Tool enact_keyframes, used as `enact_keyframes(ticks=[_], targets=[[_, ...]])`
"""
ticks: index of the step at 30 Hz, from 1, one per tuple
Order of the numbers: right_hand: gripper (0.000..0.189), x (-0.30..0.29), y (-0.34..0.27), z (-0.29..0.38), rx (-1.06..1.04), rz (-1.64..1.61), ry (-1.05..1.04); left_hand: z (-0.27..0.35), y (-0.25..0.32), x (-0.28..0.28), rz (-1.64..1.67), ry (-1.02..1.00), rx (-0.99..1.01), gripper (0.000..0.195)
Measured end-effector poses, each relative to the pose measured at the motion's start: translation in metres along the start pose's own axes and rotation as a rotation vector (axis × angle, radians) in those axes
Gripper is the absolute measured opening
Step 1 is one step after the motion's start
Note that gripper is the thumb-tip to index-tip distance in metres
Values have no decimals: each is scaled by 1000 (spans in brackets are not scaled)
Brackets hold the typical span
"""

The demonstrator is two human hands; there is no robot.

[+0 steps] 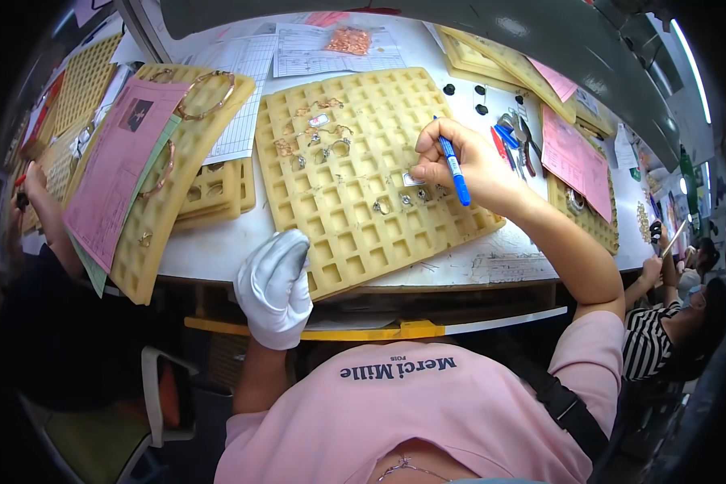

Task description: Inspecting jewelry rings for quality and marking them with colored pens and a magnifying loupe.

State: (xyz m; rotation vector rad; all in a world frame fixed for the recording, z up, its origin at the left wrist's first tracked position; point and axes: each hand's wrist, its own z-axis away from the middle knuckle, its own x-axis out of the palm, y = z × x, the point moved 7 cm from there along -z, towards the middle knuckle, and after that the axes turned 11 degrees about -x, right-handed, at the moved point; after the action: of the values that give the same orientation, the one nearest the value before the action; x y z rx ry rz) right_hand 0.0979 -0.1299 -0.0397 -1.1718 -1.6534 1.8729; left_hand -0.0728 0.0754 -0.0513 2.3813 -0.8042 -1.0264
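A yellow compartment tray (339, 263) lies before me on the white bench. My right hand (460, 148), bare, is over its right part and holds a blue marker pen (454, 172) between the fingers. The thumb and fingertips are close to a small white label (412, 179). Below that label, several rings (381, 206) with stones sit in the tray's pockets. More rings (340, 147) and rose-coloured pieces (285, 146) surround another label (319, 120) at upper left. My left hand (275, 287), in a stained white glove, has bunched fingers at the tray's near-left edge. Whether they pinch something small is hidden.
At left, a tilted tray (136, 266) carries bangles (209, 94) and a pink sheet (127, 169), atop other trays (212, 199). Pliers (525, 145) lie at right beside stacked trays. A bag of copper-coloured pieces (349, 40) rests on papers behind. Other people work at both sides.
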Motion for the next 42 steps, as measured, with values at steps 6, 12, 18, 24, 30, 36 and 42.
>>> enact_keyframes(ticks=[6,12,18,24,30,36,42], targets=[[22,6,0,-4,3,285,-18,0,-1,1,-13,-10,-9,19],[26,4,-12,-2,-127,549,-9,-1,-1,0,7,-24,-5,18],[13,-6,-25,12,-358,359,81,-1,1,0,-3,-16,-1,20],[11,-3,-40,33,-682,499,-41,-2,1,0,-7,-17,0,19],[16,16,-45,40,-762,641,-206,-2,1,0,-11,-14,1,20],[23,42,-58,38,-838,748,-318,-2,0,-1,-22,3,13,23],[31,55,-66,8,-905,788,-249,-1,0,-1,5,-20,13,20]])
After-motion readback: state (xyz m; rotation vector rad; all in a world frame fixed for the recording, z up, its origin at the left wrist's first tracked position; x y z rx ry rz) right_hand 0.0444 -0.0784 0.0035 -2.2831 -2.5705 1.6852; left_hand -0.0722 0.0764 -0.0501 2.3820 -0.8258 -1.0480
